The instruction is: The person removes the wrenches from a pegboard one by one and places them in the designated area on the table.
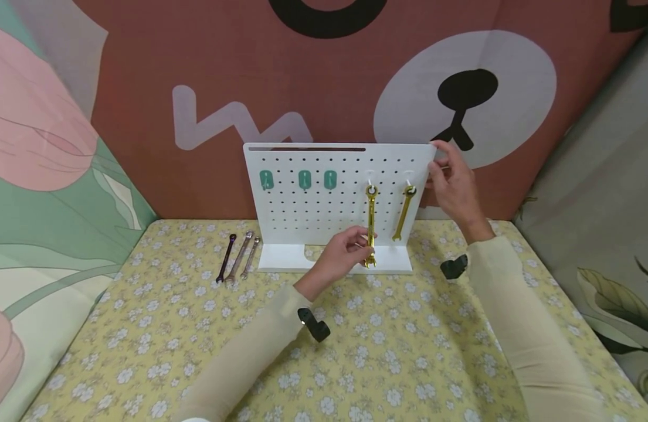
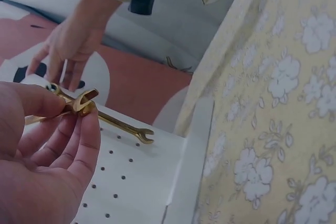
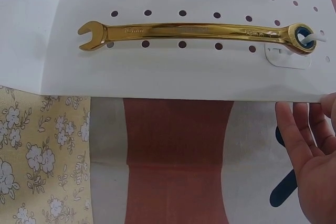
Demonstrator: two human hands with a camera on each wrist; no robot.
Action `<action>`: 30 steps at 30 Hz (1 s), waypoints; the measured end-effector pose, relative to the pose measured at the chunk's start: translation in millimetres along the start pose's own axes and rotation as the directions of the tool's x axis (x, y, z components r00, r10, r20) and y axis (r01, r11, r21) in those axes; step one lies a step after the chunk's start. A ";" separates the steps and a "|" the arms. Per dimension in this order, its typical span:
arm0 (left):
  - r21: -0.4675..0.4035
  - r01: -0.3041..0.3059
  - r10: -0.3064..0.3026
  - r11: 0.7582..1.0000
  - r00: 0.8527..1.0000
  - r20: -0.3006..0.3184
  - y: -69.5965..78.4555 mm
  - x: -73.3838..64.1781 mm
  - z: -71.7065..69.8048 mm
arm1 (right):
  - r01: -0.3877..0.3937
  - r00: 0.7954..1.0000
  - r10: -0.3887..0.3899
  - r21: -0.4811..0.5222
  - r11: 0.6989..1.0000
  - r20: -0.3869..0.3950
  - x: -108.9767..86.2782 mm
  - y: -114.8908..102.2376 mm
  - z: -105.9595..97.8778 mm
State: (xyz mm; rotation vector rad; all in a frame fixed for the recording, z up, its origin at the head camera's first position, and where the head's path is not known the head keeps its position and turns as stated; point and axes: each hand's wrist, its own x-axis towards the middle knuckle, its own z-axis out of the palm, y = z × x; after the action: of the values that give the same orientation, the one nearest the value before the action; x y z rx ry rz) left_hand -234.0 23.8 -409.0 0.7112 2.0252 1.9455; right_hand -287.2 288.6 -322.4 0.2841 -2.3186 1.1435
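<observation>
A white pegboard (image 1: 313, 205) stands upright on the table. My left hand (image 1: 342, 252) pinches the lower end of a gold combination wrench (image 1: 372, 220) between thumb and fingers; its ring end is at a white hook on the board. In the left wrist view the wrench's open jaw (image 2: 86, 98) sticks out past the fingertips. A second gold wrench (image 3: 194, 31) hangs by its ring from the rightmost white hook (image 3: 312, 38), tilted in the head view. At the board's upper right corner, my right hand (image 1: 455, 184) grips the edge, thumb in front.
Three green hooks (image 1: 305, 179) sit on the board's left half, with nothing hanging on them. Left of the board, three smaller wrenches (image 1: 239, 256) lie side by side on the flowered tablecloth (image 1: 355, 351). A printed brown cloth (image 1: 207, 176) hangs behind the board.
</observation>
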 end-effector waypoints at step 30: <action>-0.158 0.007 0.000 0.987 0.999 0.046 31.0 -12.0 -5.1 | 0.010 1.000 -0.010 -0.025 1.000 -0.004 -0.5 2.5 1.6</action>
State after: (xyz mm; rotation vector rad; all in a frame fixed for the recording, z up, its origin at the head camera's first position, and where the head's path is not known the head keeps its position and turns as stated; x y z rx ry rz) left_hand -220.8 13.2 -379.9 0.7073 1.8204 2.0405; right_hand -288.4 288.8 -325.1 0.2836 -2.3237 1.1086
